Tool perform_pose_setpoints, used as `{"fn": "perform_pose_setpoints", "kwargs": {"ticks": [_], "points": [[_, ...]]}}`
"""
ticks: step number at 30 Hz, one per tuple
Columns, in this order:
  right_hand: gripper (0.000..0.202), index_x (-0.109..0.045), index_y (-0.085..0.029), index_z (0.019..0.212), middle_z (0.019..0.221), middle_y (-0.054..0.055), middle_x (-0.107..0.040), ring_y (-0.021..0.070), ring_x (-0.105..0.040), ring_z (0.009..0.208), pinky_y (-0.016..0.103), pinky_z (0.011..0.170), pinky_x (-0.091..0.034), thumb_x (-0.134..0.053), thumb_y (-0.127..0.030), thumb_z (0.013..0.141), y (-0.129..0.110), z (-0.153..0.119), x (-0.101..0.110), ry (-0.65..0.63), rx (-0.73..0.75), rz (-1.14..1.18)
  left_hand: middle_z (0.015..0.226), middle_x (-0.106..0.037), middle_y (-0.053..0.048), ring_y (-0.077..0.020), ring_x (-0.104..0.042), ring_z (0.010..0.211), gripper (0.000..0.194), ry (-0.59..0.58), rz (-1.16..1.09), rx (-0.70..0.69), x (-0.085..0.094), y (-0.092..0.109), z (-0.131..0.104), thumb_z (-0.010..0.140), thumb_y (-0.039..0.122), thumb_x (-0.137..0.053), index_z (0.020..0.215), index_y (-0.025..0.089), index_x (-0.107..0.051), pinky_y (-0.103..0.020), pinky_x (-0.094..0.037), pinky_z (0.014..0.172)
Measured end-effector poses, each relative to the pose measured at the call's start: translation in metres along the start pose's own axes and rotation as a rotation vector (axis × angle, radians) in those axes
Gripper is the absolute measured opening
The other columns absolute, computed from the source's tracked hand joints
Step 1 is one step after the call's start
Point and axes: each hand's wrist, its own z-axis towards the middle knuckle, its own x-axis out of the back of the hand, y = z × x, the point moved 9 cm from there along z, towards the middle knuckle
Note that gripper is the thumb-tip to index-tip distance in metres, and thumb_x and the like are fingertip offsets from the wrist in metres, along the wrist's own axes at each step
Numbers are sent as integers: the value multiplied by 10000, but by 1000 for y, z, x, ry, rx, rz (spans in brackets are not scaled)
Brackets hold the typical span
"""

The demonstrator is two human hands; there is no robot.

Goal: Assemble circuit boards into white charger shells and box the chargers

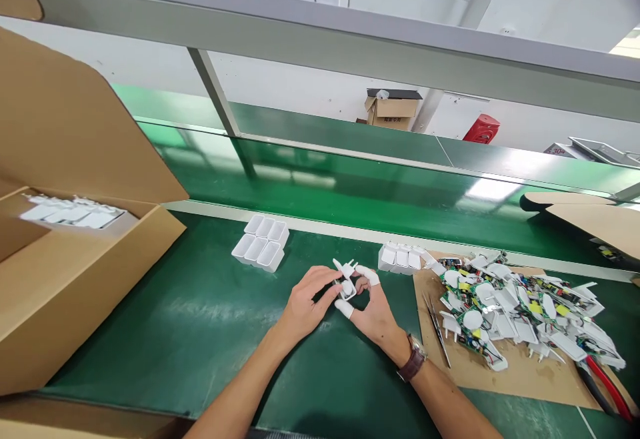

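Observation:
Between both hands, above the green work surface, is a small white power adapter (347, 287) with plug prongs pointing away from me. My left hand (311, 297) pinches its left side with thumb and fingers. My right hand (369, 302), with white finger cots on thumb and forefinger, grips the adapter's right side. Ahead and to the left, several open white housings (260, 243) stand in two rows. Beyond my right hand sits a short row of white adapters (400, 258) with parts in them. A heap of circuit boards with white plug parts (515, 309) lies to the right.
Tweezers (437, 329) and red-handled pliers (607, 385) lie at the cardboard sheet (470, 375) under the heap. A large open carton (90, 292) on the left holds white parts. Behind a pale rail runs a green conveyor belt (320, 189). Another carton flap (595, 232) juts in at right.

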Motion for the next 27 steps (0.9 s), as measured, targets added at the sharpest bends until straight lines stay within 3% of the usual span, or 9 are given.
{"fn": "perform_pose_setpoints", "kwargs": {"ticks": [2,4,6,9,12,14,18,23,27], "points": [[818,-344,-194,1501,928,11,-592,197,-591,821,418,858,-570,-772,-251,807,6,-3,-10,-94,-17,28,1141,-737,-95,-208,-707,987,234,53,-61,102,4,-10,-1,978,305,-654,1198,240,-704,-381,-615,877],[949,-199,-210,1594,986,22,-630,184,-599,799,419,854,-576,-751,-227,822,9,-5,-22,-203,-31,63,1300,-684,-122,-216,-702,1058,451,82,-139,210,5,-22,-3,947,334,-695,1377,253,-588,-372,-615,875],[1000,-119,-245,1627,1133,58,-657,167,-605,784,412,838,-583,-731,-213,838,9,-6,-28,-265,-46,83,1414,-637,-135,-236,-675,1178,649,14,-209,282,-2,-30,-5,925,348,-720,1512,273,-453,-407,-593,968],[1048,-96,-258,1642,1244,88,-649,192,-654,887,425,887,-584,-759,-236,831,6,-4,-27,-262,-72,111,1311,-706,-124,-250,-682,1185,486,-119,-268,324,-12,-32,-8,917,358,-728,1373,247,-602,-465,-542,1067],[1057,-118,-262,1643,1238,86,-635,204,-670,955,418,908,-588,-778,-233,819,4,-4,-24,-238,-86,138,1274,-717,-146,-283,-689,1187,204,-124,-269,287,-7,-25,-6,869,362,-783,992,211,-722,-486,-554,1045],[1074,-124,-273,1641,1198,75,-625,183,-654,880,404,858,-599,-791,-221,801,6,-5,-23,-227,-87,118,1363,-683,-161,-316,-667,1248,199,-192,-250,230,-7,-16,-5,817,355,-839,886,212,-719,-521,-548,1054],[1122,-135,-281,1638,1194,70,-601,150,-603,790,378,795,-595,-818,-197,752,12,-7,-25,-221,-66,85,1336,-712,-144,-323,-650,1292,156,-332,-179,110,-14,-1,-5,816,324,-845,922,236,-771,-547,-535,1083],[1110,-160,-260,1632,1252,97,-584,171,-629,838,386,804,-592,-795,-169,726,11,-7,-25,-213,-44,72,1224,-759,-122,-276,-741,1107,171,-164,-10,58,-11,-3,-3,823,318,-836,958,237,-770,-472,-614,981],[1092,-165,-246,1623,1251,105,-583,197,-646,875,400,812,-591,-773,-159,721,12,-7,-27,-235,-78,88,1247,-758,-121,-267,-751,1080,150,-109,106,-88,-14,10,-7,835,286,-833,964,237,-774,-447,-640,935]]}}
